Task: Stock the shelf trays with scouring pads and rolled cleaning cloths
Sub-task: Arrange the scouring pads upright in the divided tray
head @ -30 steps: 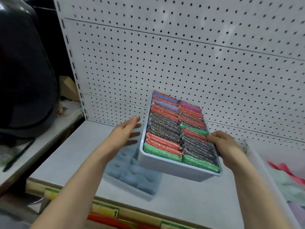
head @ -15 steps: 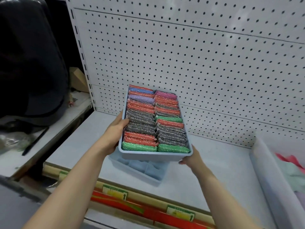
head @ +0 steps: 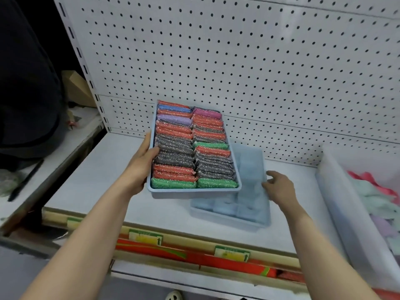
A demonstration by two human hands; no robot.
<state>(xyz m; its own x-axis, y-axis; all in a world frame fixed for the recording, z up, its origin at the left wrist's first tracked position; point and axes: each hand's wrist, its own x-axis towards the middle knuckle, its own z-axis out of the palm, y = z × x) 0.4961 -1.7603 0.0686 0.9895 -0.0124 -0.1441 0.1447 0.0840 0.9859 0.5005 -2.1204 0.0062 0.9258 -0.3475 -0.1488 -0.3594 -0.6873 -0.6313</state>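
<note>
Head view looks down on a white shelf backed by a white pegboard panel. Along the shelf's front edge sit green-framed price tags, with yellow centres and a dark arrow, but the print on them is too blurred to read.

A pale blue tray lies with its long axis running from the front of the shelf toward the pegboard, its far end close to the panel. It is packed tight with two rows of scouring pads standing on edge, each pad lying crosswise to the tray. They glitter: green at the near end, then orange-red, a band of dark silver-grey, more orange-red, and lilac, blue and pink toward the back.

The left hand grips the tray's left wall, thumb hooked over the rim onto the pads, fingers along the outside. The tray's right front corner overlaps a second, empty pale blue tray with moulded compartments, which lies on the shelf. The right hand is at that empty tray's right edge, fingers loosely bent and touching it; whether they actually clasp it I cannot tell.

Further right stands a translucent white bin holding cloths in pink, mint and lilac.
</note>
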